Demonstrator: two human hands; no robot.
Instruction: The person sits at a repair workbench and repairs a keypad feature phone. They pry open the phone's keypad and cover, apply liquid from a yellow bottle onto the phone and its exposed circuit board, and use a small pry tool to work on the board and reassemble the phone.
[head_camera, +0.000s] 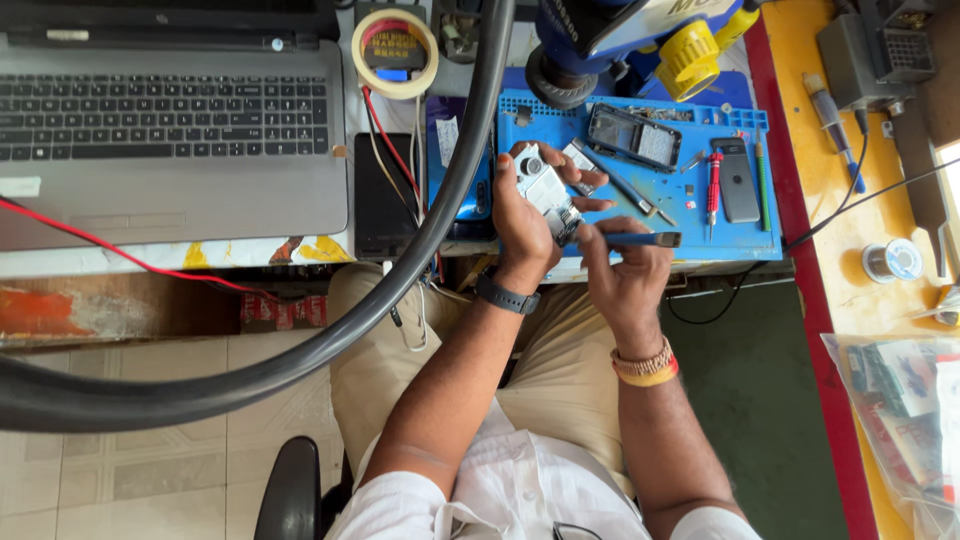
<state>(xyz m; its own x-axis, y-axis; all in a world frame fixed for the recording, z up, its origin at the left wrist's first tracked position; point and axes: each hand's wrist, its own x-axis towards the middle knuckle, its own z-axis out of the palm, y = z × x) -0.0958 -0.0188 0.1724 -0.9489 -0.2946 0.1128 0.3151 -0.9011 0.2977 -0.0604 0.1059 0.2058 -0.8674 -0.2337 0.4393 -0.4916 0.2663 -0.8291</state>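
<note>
**While the left hand cradles it, a bare phone frame gets worked**

Though light, the opened silver phone body with exposed circuit board (548, 190) looks fragile; the left hand (525, 215) grips its edges above the blue silicone repair mat (640, 225), the right hand (625, 270) pinching a slim blue-handled tool (640, 239) against it

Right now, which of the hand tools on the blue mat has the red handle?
The small screwdriver lying lengthwise beside the dark phone; the tweezers left of it are bare dark metal.

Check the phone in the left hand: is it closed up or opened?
Opened. The phone in the left hand shows bare metal internals, and a separate dark shell lies on the blue mat.
</note>
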